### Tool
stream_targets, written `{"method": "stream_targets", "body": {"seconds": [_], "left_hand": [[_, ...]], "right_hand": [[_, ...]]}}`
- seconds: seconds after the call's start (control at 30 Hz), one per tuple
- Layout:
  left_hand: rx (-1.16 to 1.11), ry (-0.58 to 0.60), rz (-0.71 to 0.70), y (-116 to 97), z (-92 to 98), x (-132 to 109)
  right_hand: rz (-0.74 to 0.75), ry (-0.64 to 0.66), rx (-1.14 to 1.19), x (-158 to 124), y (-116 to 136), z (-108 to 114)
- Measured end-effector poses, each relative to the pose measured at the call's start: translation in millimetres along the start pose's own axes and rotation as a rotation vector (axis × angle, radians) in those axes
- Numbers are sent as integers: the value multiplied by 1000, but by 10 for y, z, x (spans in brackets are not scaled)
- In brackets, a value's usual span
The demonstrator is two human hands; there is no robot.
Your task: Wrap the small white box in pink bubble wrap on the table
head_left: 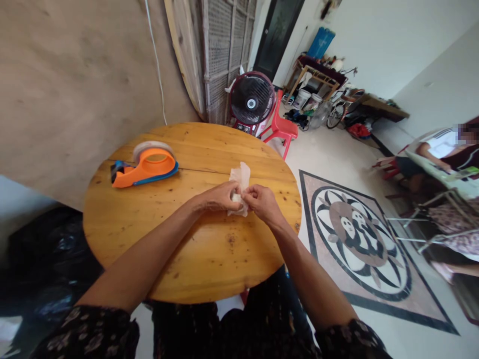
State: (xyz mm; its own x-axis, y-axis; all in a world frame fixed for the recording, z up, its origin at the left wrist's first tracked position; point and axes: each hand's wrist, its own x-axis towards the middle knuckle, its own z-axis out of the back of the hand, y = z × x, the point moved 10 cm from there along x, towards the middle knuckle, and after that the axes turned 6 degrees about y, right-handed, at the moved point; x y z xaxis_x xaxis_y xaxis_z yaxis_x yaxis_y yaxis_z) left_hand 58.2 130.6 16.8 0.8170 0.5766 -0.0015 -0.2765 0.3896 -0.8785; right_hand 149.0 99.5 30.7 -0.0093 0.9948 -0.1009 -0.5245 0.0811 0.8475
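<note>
A thin, pale, see-through sheet (242,173) lies on the round wooden table (179,224), with a small whitish object (237,198) on it. My left hand (223,196) is closed around the left side of this small object, thumb and fingers curled against it. From the right, my right hand (263,202) pinches the edge of the sheet, its fingers pressed together beside the object. The object's exact kind is too small and too covered to make out. An orange tape dispenser (144,169) with a roll of tape stands at the table's left side.
Past the table's far edge stand a fan (252,99) and a red plastic chair (281,124). Black plastic bags (41,264) lie at the left. Another person (437,149) sits at a separate table on the right. A panda-patterned floor panel (361,232) is between.
</note>
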Motion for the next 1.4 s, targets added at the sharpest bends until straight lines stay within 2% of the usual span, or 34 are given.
{"method": "stream_targets", "body": {"seconds": [0.13,0.27,0.43,0.5,0.63,0.73,0.93,1.07,1.2,1.4], "left_hand": [[-41,16,-32,-6,-11,6],[-52,46,-47,47,-22,17],[1,84,-30,144,-10,19],[18,110,-38,150,-3,13],[-97,156,-76,98,10,-16],[-187,83,-51,94,62,-22],[-96,-137,39,150,96,-8],[-163,-184,32,158,97,-4],[-203,-281,80,198,161,-23],[-43,-439,126,182,263,-65]], "right_hand": [[23,121,-44,-2,102,-63],[0,216,84,-23,23,-86],[81,294,4,-77,16,-150],[102,284,-62,-103,41,-174],[157,166,-321,-163,199,-168],[173,136,-456,-204,304,-195],[161,118,-509,-218,307,-193],[146,136,-501,-206,265,-182],[139,149,-523,-191,254,-169],[129,170,-513,-170,223,-161]]}}
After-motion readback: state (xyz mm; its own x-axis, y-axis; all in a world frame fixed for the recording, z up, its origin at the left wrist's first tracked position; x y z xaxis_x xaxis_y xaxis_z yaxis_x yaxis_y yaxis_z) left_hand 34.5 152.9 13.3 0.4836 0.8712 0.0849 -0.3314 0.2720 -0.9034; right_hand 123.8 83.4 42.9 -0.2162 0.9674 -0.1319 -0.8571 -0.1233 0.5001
